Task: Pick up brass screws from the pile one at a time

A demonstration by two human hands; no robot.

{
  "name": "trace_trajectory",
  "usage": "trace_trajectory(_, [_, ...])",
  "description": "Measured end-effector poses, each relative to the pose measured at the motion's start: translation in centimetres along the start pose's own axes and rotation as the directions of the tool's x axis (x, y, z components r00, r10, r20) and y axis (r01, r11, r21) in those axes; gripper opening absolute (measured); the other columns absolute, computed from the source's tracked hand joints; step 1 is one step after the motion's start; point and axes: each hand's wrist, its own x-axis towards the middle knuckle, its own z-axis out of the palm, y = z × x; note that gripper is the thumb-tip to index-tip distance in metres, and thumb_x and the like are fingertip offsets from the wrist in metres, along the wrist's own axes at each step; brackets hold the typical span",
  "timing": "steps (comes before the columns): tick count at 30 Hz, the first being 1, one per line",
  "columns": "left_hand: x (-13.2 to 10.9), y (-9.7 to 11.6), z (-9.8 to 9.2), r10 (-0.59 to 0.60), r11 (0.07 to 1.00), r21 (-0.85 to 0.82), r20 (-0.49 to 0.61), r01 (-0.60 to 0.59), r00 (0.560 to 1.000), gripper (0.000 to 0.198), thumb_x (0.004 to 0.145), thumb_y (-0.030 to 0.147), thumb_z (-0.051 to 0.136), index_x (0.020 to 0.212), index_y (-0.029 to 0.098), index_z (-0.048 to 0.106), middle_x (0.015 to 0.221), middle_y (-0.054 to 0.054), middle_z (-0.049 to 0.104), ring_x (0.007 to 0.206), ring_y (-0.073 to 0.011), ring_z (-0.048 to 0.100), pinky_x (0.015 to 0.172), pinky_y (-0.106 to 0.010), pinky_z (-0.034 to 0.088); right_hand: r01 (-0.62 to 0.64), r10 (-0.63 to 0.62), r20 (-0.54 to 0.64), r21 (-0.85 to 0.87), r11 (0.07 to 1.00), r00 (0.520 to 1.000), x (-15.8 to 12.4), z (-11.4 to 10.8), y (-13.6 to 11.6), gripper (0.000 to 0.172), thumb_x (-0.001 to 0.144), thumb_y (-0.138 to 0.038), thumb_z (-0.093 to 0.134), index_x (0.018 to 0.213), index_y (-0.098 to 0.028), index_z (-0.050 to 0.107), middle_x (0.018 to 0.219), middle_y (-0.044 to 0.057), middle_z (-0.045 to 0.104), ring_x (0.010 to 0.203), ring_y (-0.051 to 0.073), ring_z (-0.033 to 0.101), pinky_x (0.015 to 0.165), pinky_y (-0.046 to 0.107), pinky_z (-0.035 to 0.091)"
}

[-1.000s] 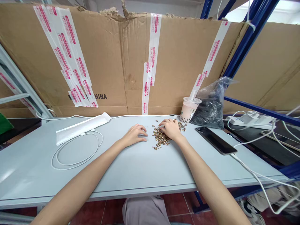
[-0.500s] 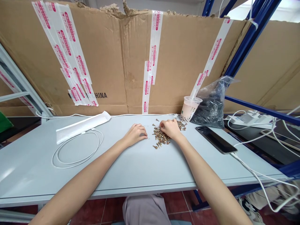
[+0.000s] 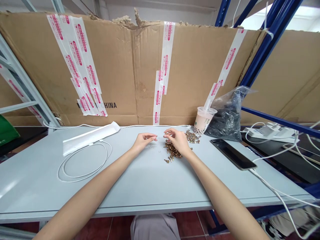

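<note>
Brass-coloured screws (image 3: 173, 153) lie in a loose heap on the grey table, with a second cluster of screws (image 3: 192, 136) behind. Over the heap's left side is my right hand (image 3: 177, 140), its thumb and forefinger pinched on a small screw, mostly covered by the fingertips. My left hand (image 3: 143, 141) faces it across a narrow gap, thumb and fingers pinched together. Whatever lies between those left fingertips is too small to make out. A tiny clear piece (image 3: 160, 151) rests on the table below the gap.
A bubble tea cup (image 3: 203, 120) and a bag of dark material (image 3: 225, 120) stand behind the screws. To the right are a phone (image 3: 232, 154), white cables and a power strip (image 3: 271, 130). A coiled cable (image 3: 83, 176) and white paper sleeve (image 3: 91, 138) lie left. Cardboard (image 3: 117, 73) walls the back.
My right hand has come up from the screw pile and shifted left, toward the left hand. My left hand has lifted off the table, its fingers now pinched. The view has tilted slightly upward.
</note>
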Motion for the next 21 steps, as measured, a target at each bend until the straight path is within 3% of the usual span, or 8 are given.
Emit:
trace_trajectory(4, [-0.6,0.5,0.6,-0.004,0.998,-0.055,0.035,0.006,0.999,0.035,0.069,0.041,0.064,0.091,0.014,0.069,0.087,-0.009,0.070,0.090,-0.0204,0.060,0.083,-0.031,0.042,0.008,-0.008,0.000,0.120,0.993,1.000,-0.4,0.6,-1.0,0.019,0.076,-0.040,0.056,0.082,-0.021,0.057,0.073,-0.002,0.068,0.051,0.011,0.056,0.058,0.024,0.038])
trace_trajectory(13, [-0.8,0.6,1.0,-0.007,0.994,-0.109,0.035,0.011,0.999,0.036,0.069,0.040,0.065,0.093,0.014,0.069,0.090,-0.010,0.070,0.092,-0.0216,0.060,0.084,-0.032,0.041,0.028,-0.027,-0.022,0.054,0.998,0.999,-0.4,0.8,-1.1,0.018,0.077,-0.037,0.054,0.074,-0.020,0.056,0.070,-0.001,0.065,0.061,0.012,0.054,0.061,0.022,0.035])
trace_trajectory(21, [-0.9,0.3,1.3,-0.014,0.989,-0.149,0.006,0.014,1.000,0.034,0.064,0.039,0.069,0.088,0.014,0.070,0.095,-0.010,0.069,0.092,-0.0218,0.061,0.086,-0.034,0.043,0.068,-0.074,0.073,0.084,0.994,0.995,-0.5,0.6,-1.4,0.019,0.078,-0.037,0.053,0.072,-0.020,0.058,0.071,0.000,0.064,0.062,0.013,0.054,0.061,0.023,0.035])
